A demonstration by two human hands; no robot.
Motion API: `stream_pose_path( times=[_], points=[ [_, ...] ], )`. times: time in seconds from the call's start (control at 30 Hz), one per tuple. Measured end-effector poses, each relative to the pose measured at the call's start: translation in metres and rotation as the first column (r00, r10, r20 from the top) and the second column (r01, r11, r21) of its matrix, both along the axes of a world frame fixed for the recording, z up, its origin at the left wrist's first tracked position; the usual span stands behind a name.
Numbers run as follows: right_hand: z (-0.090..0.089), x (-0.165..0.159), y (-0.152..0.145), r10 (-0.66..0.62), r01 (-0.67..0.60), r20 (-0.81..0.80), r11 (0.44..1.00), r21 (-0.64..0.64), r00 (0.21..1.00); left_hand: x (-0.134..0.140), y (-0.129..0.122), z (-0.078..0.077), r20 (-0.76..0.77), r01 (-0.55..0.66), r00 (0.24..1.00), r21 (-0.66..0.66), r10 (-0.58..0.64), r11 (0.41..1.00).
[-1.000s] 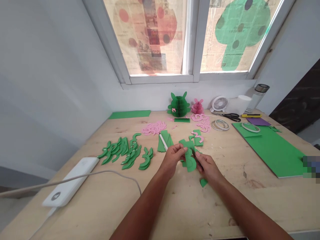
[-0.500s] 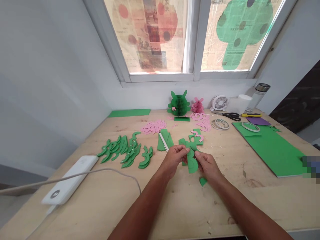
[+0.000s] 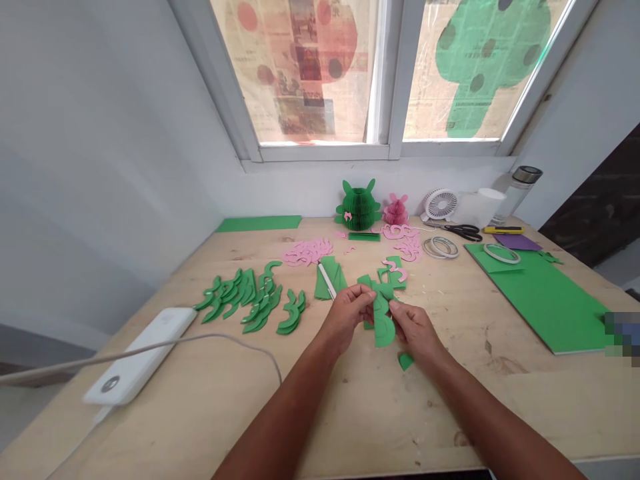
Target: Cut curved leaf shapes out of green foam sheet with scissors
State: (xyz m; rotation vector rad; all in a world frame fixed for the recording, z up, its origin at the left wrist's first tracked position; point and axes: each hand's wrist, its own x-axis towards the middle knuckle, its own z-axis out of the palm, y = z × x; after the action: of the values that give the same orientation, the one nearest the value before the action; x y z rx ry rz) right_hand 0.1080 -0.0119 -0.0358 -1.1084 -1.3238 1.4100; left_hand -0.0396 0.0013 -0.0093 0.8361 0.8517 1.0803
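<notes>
Between my two hands is a green paper cutout [image 3: 383, 327] with a scalloped edge and a drawn curved line. My left hand [image 3: 350, 312] pinches its left side, fingers closed. On its right edge the fingers of my right hand [image 3: 413, 327] are closed too. More green paper pieces [image 3: 397, 275] lie just beyond the hands, with a pink curved cutout [image 3: 395, 270] on top. A small green scrap [image 3: 406, 361] rests under my right hand. Left of my left hand, a white pen [image 3: 327, 281] lies on stacked green paper [image 3: 340, 280].
Green scalloped cutouts [image 3: 263, 303] and pink cutouts [image 3: 307, 252] lie to the left. Behind stand a green paper figure [image 3: 359, 208] and a pink one [image 3: 396, 210]. Scissors [image 3: 463, 231], tape rolls [image 3: 440, 247] and green card [image 3: 545, 300] are right. A power bank [image 3: 140, 357] trails a cable.
The green cutout has turned very slightly between my fingers. Both hands stay in nearly the same place, and the view has shifted a little.
</notes>
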Motion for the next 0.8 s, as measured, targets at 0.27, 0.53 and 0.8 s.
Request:
stream_pose_path(
  times=[0.27, 0.53, 0.8],
  points=[
    [-0.0011, 0.0001, 0.0001, 0.005, -0.005, -0.005, 0.999, -0.048, 1.000, -0.0004, 0.0001, -0.0016, 0.103, 0.056, 0.994, -0.070, -0.049, 0.996],
    [-0.0036, 0.0001, -0.0004, 0.015, -0.026, -0.091, 0.993, -0.117, 0.996, -0.0017, 0.0007, -0.0026, 0.152, 0.097, 0.985, -0.117, -0.079, 0.988],
    [0.0000, -0.0004, 0.0006, -0.005, 0.005, 0.002, 1.000, -0.016, 1.000, 0.0011, 0.0000, 0.0002, 0.053, 0.037, 0.998, -0.050, -0.034, 0.998]
  ],
)
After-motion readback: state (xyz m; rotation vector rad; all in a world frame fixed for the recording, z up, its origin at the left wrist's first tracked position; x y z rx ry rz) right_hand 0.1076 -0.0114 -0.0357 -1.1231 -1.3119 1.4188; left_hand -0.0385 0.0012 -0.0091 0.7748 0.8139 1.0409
